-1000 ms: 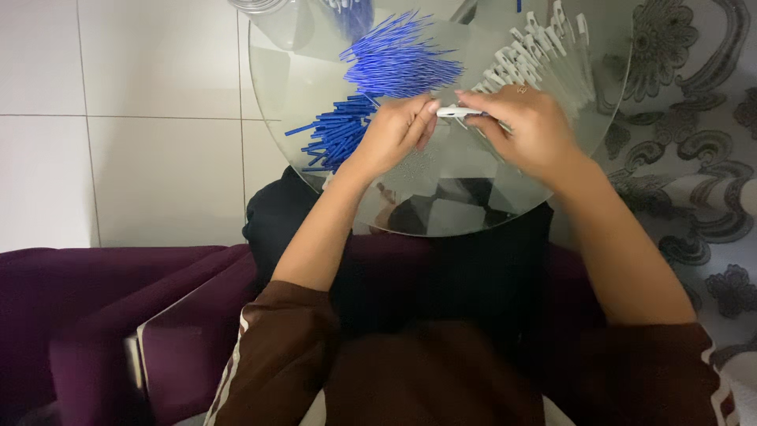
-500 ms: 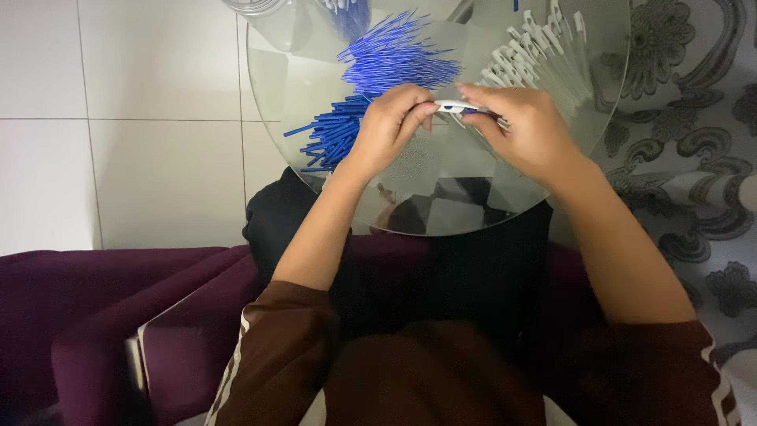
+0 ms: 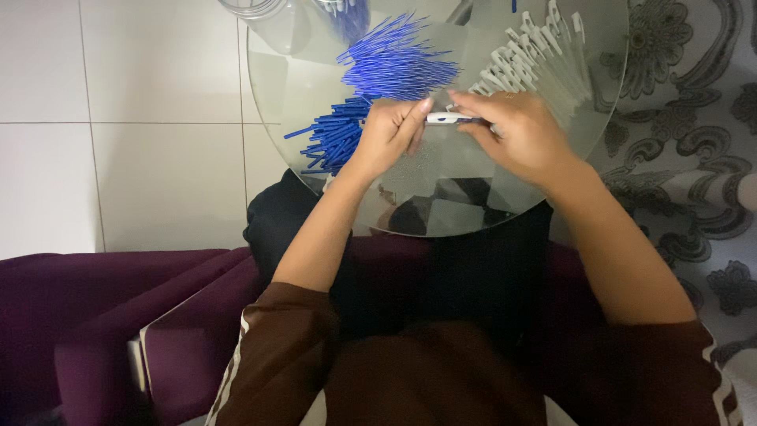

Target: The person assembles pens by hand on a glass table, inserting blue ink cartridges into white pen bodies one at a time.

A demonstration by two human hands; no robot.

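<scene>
Left hand: the left hand (image 3: pixel 390 134) is closed around one end of a small white pen part (image 3: pixel 446 118), fingers curled and pinching it above the surface.
Right hand: the right hand (image 3: pixel 516 134) grips the other end of the same white pen part, fingers bent around it; the two hands nearly meet.
White pen part: held level between both hands, with a bit of blue showing in its middle; just above the round glass surface (image 3: pixel 441 209), near its centre.
Blue sticks: a fanned pile of thin blue sticks (image 3: pixel 394 67) lies on the surface just beyond the left hand, spreading away from the white pen part.
White pieces: a row of white pieces (image 3: pixel 536 55) lies on the surface just beyond the right hand.
Clear jar: a clear jar (image 3: pixel 264 20) stands at the far edge of the surface, beyond the blue sticks.
Around the surface: white floor tiles (image 3: pixel 118 158) on the left-hand side, a patterned grey carpet (image 3: pixel 686 142) on the right-hand side, a purple seat (image 3: pixel 95 315) nearer the person.
</scene>
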